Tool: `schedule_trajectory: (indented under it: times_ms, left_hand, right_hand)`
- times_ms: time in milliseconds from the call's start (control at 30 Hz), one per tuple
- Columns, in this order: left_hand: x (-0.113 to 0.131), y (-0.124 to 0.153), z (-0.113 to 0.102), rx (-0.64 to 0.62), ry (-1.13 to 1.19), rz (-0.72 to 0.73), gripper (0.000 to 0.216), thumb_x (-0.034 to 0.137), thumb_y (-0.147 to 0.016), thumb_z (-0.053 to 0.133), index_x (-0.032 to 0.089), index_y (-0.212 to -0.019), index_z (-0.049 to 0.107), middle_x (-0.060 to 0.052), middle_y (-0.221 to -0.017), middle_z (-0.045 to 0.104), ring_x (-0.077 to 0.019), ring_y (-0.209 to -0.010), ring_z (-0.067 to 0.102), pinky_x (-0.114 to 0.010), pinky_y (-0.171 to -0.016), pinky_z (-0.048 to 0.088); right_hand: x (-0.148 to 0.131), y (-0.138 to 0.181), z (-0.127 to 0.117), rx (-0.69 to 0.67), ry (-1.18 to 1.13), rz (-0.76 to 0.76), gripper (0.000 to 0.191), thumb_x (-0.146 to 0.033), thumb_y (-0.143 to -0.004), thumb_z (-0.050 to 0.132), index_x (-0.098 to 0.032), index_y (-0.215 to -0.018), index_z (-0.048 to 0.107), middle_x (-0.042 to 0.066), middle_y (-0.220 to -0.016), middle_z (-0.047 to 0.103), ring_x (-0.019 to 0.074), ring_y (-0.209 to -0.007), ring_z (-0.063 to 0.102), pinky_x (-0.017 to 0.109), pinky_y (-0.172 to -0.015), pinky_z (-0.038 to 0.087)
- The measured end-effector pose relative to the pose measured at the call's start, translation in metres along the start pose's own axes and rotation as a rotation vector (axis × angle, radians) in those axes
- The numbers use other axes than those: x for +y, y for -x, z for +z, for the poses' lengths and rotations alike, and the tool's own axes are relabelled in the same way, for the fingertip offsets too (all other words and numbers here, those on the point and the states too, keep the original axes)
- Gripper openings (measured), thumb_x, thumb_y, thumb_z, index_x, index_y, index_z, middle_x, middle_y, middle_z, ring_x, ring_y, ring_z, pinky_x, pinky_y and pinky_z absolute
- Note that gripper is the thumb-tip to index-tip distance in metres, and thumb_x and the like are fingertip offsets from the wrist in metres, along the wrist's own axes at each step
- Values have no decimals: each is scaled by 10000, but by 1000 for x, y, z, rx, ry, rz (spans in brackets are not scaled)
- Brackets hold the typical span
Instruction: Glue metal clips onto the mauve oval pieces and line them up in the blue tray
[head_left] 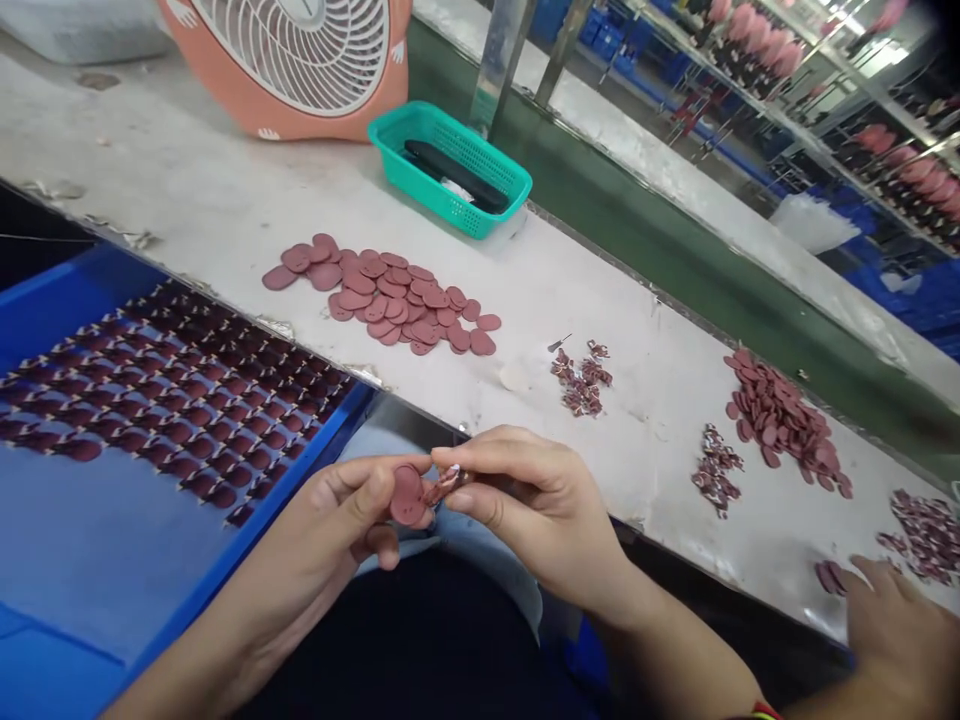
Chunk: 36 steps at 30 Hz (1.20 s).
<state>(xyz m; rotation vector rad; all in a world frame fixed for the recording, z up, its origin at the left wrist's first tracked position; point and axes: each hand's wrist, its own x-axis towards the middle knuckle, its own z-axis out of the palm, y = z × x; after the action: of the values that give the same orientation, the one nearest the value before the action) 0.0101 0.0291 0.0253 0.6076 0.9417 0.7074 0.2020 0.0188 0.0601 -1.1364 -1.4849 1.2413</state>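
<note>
- left hand (319,525): pinching mauve disc (407,495), thumb and fingers
- right hand (536,510): pinching small patterned piece (442,486) at disc's edge
- both parts above lap, near table (187,190) edge
- disc pile (397,305), patterned bits (583,380) on table
- blue tray (45,300) at left: rows of parts (202,430)
- co-worker's hand (900,620) far right

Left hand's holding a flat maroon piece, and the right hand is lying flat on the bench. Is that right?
Not quite: the head view shows the right hand pinching a small patterned piece, not lying flat. The left hand does hold a flat maroon piece.
</note>
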Motion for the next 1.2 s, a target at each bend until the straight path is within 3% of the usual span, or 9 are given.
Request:
schedule_trajectory:
  times_ms: [333, 500, 667, 900, 1200]
  left_hand:
    - [2, 0, -2, -8, 38, -46, 384, 574, -698, 824, 203, -795, 828, -29, -690, 669, -116, -604, 515, -155, -472, 423]
    - [0, 0, -3, 0, 55, -56, 367, 548, -711, 827, 181, -720, 799, -17, -666, 657, -108, -594, 519, -155, -480, 426]
    - [1, -1, -4, 13, 66, -86, 381, 544, -697, 840, 196, -851, 828, -21, -667, 657, -124, -611, 534, -171, -474, 422]
    - [3, -2, -3, 9, 55, -66, 379, 547, -699, 836, 170, -718, 800, -24, -691, 650, -115, -629, 540, -150, -491, 440]
    - [-1, -2, -5, 20, 83, -102, 381, 558, -681, 845, 185, -751, 813, -31, -685, 661, -128, -649, 570, -146, -492, 466]
  right_hand:
    - [-4, -1, -1, -54, 393, -184, 244, -163, -918, 692, -270, -1135, 728, 12, -928, 784, 151, -807, 725, 288, -769, 583]
    - [-7, -8, -4, -101, 427, -194, 184, -186, -922, 694, -256, -1089, 726, 5, -900, 784, 151, -796, 730, 277, -777, 587]
    - [-9, -10, -5, -133, 467, -224, 174, -185, -913, 705, -254, -1071, 720, 1, -896, 787, 153, -792, 733, 268, -779, 587]
    - [-10, -13, -6, -183, 506, -254, 135, -156, -917, 688, -201, -1043, 706, 20, -889, 784, 146, -781, 727, 249, -751, 574]
    - [-10, -16, -7, -251, 533, -271, 150, -155, -946, 638, -237, -1058, 691, 17, -915, 780, 154, -794, 717, 272, -761, 569]
